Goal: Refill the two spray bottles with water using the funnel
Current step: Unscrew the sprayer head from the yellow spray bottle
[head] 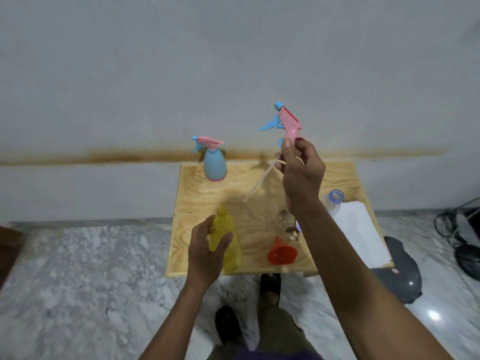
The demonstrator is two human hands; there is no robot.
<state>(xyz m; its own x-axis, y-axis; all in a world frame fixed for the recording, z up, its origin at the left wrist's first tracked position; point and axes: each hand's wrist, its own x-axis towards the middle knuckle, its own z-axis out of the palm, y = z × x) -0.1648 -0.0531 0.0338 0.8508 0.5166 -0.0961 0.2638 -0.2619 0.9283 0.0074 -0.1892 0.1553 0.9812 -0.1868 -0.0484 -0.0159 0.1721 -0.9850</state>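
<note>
Head view
Left hand: my left hand wraps round the yellow bottle, thumb across its front, holding it upright at the 7 o'clock part of the wooden board. The bottle's neck is uncapped.
Right hand: my right hand pinches the pink and blue sprayer head by its collar and holds it raised above the board toward 1 o'clock, nozzle tilted up. Its pale dip tube hangs slanting down toward the board's centre.
Blue spray bottle: the blue spray bottle stands upright at 11 o'clock, its sprayer on.
Funnel: the red funnel rests wide end down at 5 o'clock, just right of the yellow bottle.
Clear bottle: a clear plastic bottle, cap off, stands at 3 o'clock, partly behind my right forearm.
White sheet: a white sheet lies on the board's right edge.
</note>
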